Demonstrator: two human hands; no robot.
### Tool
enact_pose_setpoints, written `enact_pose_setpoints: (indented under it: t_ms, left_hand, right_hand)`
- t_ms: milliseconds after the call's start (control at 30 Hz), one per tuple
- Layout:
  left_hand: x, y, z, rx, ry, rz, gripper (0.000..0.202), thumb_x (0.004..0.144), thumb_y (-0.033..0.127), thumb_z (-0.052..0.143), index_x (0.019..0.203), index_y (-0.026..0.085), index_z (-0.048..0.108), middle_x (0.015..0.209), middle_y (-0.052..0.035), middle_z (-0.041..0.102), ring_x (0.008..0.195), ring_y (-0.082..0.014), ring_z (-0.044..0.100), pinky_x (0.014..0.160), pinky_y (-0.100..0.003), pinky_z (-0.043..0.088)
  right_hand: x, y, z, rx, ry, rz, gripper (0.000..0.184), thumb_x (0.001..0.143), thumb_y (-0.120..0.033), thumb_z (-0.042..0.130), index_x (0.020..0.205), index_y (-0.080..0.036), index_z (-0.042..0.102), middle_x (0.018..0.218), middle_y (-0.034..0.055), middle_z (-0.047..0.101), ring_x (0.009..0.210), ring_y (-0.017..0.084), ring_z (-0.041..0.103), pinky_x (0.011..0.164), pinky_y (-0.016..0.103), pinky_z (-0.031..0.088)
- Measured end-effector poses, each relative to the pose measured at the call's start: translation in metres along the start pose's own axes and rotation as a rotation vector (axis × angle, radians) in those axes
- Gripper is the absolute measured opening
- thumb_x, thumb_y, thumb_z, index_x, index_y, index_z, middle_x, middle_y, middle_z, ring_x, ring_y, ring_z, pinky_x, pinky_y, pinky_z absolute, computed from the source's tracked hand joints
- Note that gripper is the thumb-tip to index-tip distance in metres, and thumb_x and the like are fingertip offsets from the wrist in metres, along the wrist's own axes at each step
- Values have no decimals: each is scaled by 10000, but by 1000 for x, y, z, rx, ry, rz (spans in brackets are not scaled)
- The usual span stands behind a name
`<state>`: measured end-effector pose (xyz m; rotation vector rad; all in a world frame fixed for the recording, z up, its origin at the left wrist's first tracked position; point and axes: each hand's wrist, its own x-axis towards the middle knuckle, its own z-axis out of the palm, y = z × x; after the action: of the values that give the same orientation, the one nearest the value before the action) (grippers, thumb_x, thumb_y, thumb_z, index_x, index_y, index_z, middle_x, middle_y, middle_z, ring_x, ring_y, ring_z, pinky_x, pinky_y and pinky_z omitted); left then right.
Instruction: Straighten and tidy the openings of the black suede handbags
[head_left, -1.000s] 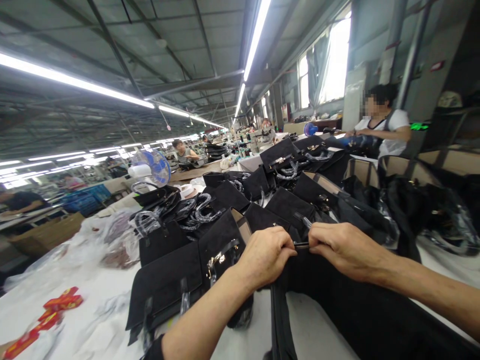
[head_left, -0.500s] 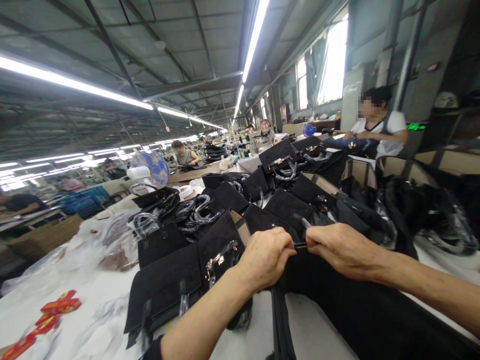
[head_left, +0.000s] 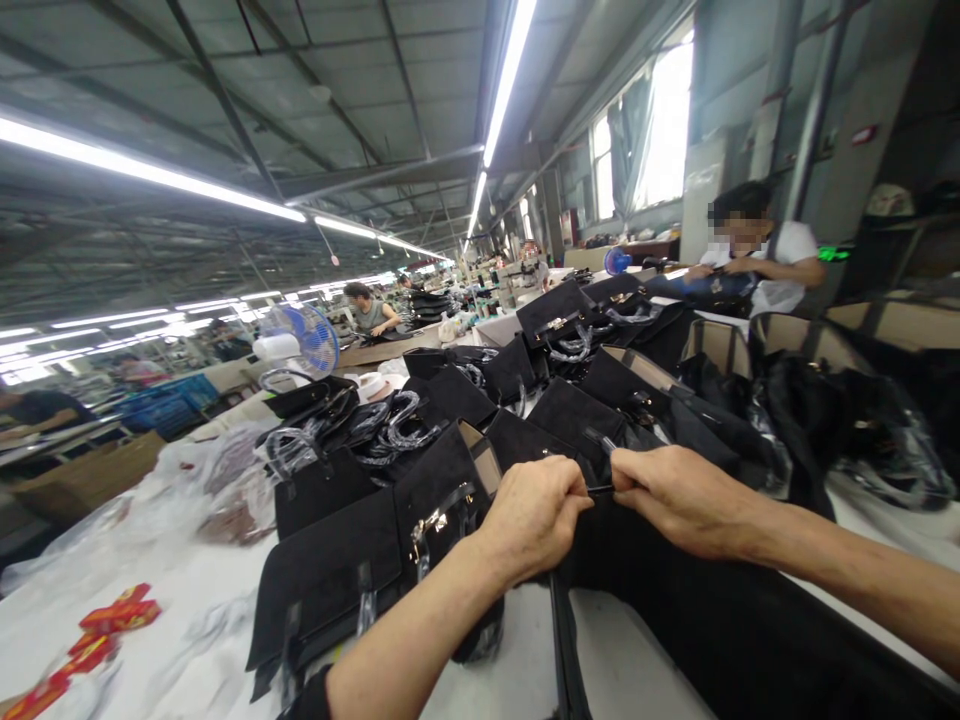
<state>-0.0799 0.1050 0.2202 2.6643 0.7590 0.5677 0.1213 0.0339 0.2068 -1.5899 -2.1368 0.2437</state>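
Side by side, both my hands pinch the top edge of a black bag (head_left: 675, 590), its dark body spreading below and to the right. My left hand (head_left: 536, 515) is closed on the edge, the thumb and fingertips pressed together. A short way right, my right hand (head_left: 671, 500) grips the same edge in a fist-like pinch. Only a narrow stretch of edge shows between them. A long black strip (head_left: 566, 650) hangs down below my left hand. Left of that hand lies a black handbag (head_left: 442, 500) with gold-coloured hardware and a beige inside.
Many black handbags (head_left: 454, 395) with plastic-wrapped handles cover the white table (head_left: 187, 665). Clear plastic bags (head_left: 180, 480) and red packaging (head_left: 120, 610) lie at left. A blue fan (head_left: 311, 338) stands behind. A co-worker (head_left: 791, 250) sits at the far right, another (head_left: 371, 310) farther back.
My hands stay on the bag's edge, almost in place. The co-worker at the right has tilted their head down.
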Motion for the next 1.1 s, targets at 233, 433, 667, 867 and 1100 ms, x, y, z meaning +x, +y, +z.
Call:
enact_pose_setpoints:
  t_ms: [233,433,667,867,1100]
  left_hand:
    - [0,-4,0,-81,45,-67,161,806,183,679,716,201,547,712,43,626,683,-133,578,628,-256,380]
    - [-4,-14,-2,-359,28,-220,225,703,98,704,872,188,585,760,29,675,702,-129,620,657,-234,455]
    - [-10,-13,-5,-295,18,-371,45,734,179,666,723,173,710,675,9,690,658,-145,606,583,-239,403]
    - [-7,-14,2,-268,53,-401,25,698,192,697,696,183,721,671,8,703,639,-148,598,564,-237,399]
    - [-8,-15,8,-296,94,-390,25,696,200,686,699,177,695,672,12,692,649,-146,604,580,-240,401]
  right_hand:
    - [9,-6,0,-7,-37,-19,173,826,-98,496,906,-224,584,782,-6,630,736,186,588,647,302,313]
    - [15,-8,1,-21,-28,-17,148,836,-113,495,774,-201,597,740,3,634,699,178,578,636,304,310]
    - [17,-9,2,-13,-29,-21,144,824,-105,513,747,-198,590,713,-9,626,682,168,569,631,295,313]
    - [19,-6,2,-20,-38,-30,118,884,-228,571,777,-221,619,693,-32,623,652,155,568,583,284,287]
    - [25,-8,9,-68,-47,-104,207,880,-199,556,673,-190,556,742,3,643,712,175,599,634,293,315]
